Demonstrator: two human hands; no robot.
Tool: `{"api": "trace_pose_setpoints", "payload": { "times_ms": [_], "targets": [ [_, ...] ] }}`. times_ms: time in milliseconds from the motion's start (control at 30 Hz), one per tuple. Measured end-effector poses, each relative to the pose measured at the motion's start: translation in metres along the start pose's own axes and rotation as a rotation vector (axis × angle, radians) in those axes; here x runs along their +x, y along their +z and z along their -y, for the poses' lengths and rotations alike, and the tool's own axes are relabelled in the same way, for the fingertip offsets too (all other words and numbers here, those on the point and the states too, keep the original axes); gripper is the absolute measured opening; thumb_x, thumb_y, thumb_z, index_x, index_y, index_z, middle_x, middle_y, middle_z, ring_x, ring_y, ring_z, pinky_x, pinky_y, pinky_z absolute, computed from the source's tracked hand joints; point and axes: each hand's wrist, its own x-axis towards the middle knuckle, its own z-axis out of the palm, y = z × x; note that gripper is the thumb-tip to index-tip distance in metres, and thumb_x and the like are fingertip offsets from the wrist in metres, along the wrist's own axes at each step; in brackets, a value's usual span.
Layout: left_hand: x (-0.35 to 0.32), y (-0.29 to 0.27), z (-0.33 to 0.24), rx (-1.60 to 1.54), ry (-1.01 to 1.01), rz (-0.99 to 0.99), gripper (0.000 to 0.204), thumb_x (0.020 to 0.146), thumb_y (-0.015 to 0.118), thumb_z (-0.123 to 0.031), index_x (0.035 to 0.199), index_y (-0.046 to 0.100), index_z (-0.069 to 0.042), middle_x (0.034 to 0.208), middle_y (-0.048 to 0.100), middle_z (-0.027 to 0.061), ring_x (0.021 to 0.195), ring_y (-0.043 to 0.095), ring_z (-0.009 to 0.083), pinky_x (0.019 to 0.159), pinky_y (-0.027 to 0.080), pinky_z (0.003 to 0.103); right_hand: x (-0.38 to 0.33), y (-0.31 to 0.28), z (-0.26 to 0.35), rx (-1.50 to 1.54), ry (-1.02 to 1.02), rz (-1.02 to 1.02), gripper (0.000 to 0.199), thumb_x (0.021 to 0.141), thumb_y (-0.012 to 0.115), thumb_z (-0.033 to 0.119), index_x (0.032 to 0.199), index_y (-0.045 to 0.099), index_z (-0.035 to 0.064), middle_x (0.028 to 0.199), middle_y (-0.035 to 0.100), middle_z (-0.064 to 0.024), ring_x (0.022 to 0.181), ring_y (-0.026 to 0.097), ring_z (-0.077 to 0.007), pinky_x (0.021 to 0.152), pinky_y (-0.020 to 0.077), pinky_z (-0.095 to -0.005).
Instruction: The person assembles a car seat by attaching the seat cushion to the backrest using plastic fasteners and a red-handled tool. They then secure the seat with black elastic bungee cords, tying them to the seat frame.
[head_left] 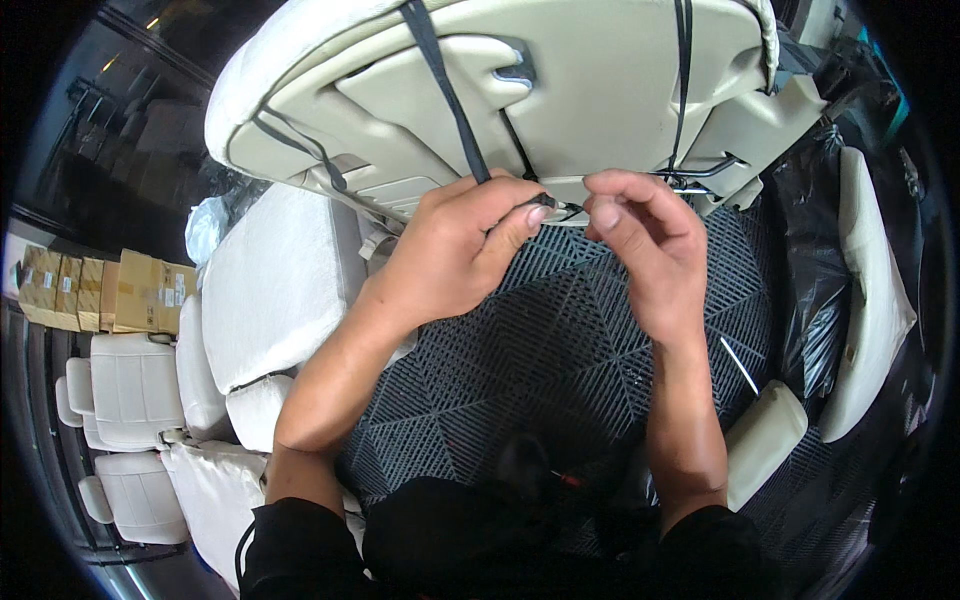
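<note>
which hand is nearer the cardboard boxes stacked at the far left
Left. The left hand is at the seat's underside, on the side toward the cardboard boxes; the right hand is beside it, farther from them.

Even, fairly bright overhead light fell on the pale seat shell (pixel 560 90), with soft glare on its curved plastic. The picture's corners went black, straight edges bowed near the rim, and the dark clothing at the bottom blurred
</note>
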Motion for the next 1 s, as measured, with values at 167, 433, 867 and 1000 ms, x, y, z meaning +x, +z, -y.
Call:
{"api": "trace_pose_setpoints", "payload": {
  "times_ms": [167,433,867,1000],
  "targets": [
    [0.001,0.0,-0.012,0.164,0.077,-0.027,0.017,0.091,0.063,-0.005,0.107,0.067,0.0,0.086,0.067,0.0127,0.076,0.067,0.027,0.069,0.053,0.034,0.0,0.008,0.002,-0.13,-0.164,0.088,0.025,0.085,0.073,-0.001,0.109,0.07,0.0001,0.091,0.063,-0.0027,0.081,0.06,-0.0087,0.075,0.0501,-0.023],
    [-0.001,0.001,-0.019,0.234,0.045,0.029,0.021,0.093,0.062,-0.01,0.11,0.065,0.002,0.088,0.067,0.0146,0.075,0.067,0.0306,0.066,0.053,0.038,-0.001,0.008,0.001,-0.404,-0.338,-0.054,0.015,0.079,0.076,-0.003,0.091,0.069,-0.0006,0.083,0.066,-0.0059,0.069,0.061,-0.0112,0.064,0.0512,-0.0252],
    [0.004,0.01,-0.012,0.195,0.136,-0.122,0.025,0.089,0.063,0.001,0.114,0.066,0.001,0.088,0.067,0.0171,0.076,0.069,0.0298,0.066,0.055,0.036,-0.003,0.011,0.0,-0.259,-0.254,-0.026,0.012,0.085,0.073,-0.001,0.096,0.068,-0.0023,0.088,0.065,-0.0048,0.076,0.063,-0.0092,0.069,0.0524,-0.023],
    [0.008,0.008,-0.012,0.224,0.159,-0.122,0.034,0.085,0.065,0.004,0.119,0.066,0.0,0.091,0.069,0.0174,0.077,0.07,0.0295,0.067,0.056,0.036,-0.002,0.014,0.001,-0.134,-0.219,0.056,0.014,0.086,0.071,-0.003,0.099,0.067,-0.0036,0.091,0.066,-0.0049,0.079,0.064,-0.0098,0.075,0.0537,-0.0231]
  ]
}}
